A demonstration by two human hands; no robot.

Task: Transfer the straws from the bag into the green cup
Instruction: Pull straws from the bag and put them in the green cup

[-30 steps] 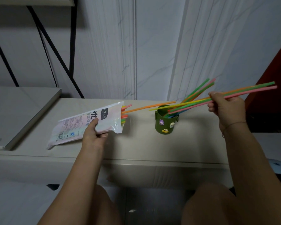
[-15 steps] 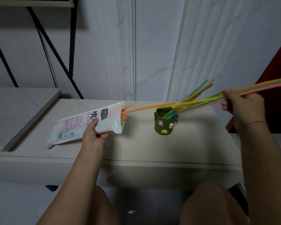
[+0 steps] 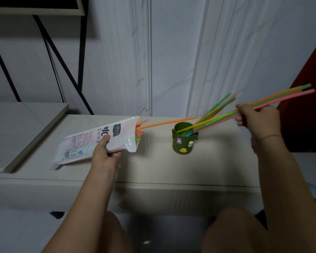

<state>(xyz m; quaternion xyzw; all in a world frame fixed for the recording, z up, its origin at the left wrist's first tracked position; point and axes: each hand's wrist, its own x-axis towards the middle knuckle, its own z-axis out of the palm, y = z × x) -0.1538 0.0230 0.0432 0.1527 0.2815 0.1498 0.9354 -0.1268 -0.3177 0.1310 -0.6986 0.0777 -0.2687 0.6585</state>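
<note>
On a pale counter (image 3: 153, 170), a left hand (image 3: 105, 154) is gripping the bag (image 3: 84, 143), other straws (image 3: 139, 133) poking out. At the green cup (image 3: 183, 143), a right hand (image 3: 257, 119) is pinching a bundle of straws (image 3: 281, 96), tips entering; next, likely, lowering and releasing.

Below the right hand's (image 3: 259, 119) grip, the lower ends of the straws (image 3: 217, 120) lay hidden behind the wall of the green cup (image 3: 182, 143), and at the grip the bundle overlapped so closely that its count could not be told. Behind the left hand's (image 3: 106, 154) grip, the bag's (image 3: 84, 143) printed plastic hid all but the tips of the bagged straws (image 3: 140, 133), and its small print was unreadable. The 3 figures on the cup were too small to identify.
</note>
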